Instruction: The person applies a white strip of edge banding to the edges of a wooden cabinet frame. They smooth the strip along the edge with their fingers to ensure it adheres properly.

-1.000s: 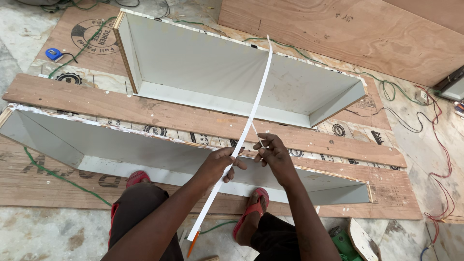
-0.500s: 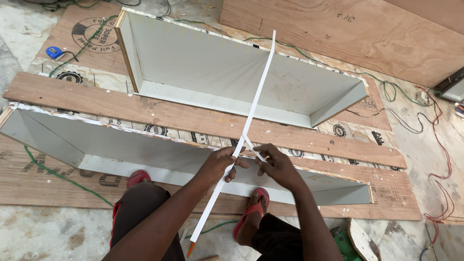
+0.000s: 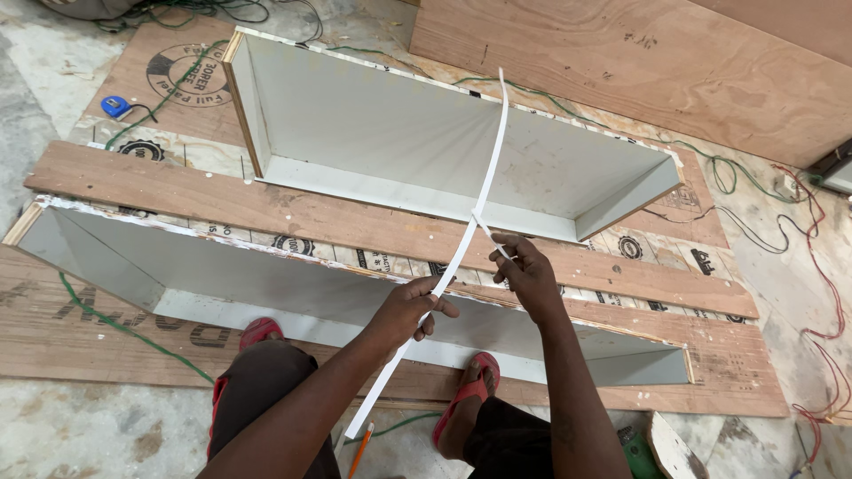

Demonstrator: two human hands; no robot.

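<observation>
Above the near white-lined box, the left hand [image 3: 410, 307] pinches a long thin white edging strip [image 3: 470, 231] between thumb and fingers, while the right hand [image 3: 525, 269] nips a narrow sliver peeling off that strip between its fingertips. The strip runs from beside an orange pencil [image 3: 359, 454] near the knees up over a bare wooden plank [image 3: 266, 204] and across the far open white-lined plywood box [image 3: 382, 133]. Red sandals [image 3: 470, 390] rest on the plywood sheet [image 3: 737, 355] under the near box [image 3: 115, 257].

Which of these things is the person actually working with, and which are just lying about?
In use:
- long white strip, held by both hands
- left hand gripping the strip
- right hand pinching a thin piece peeling off it

Lying about:
- blue tape measure
- green wire
- red wire
- orange pencil
- far open box
</observation>
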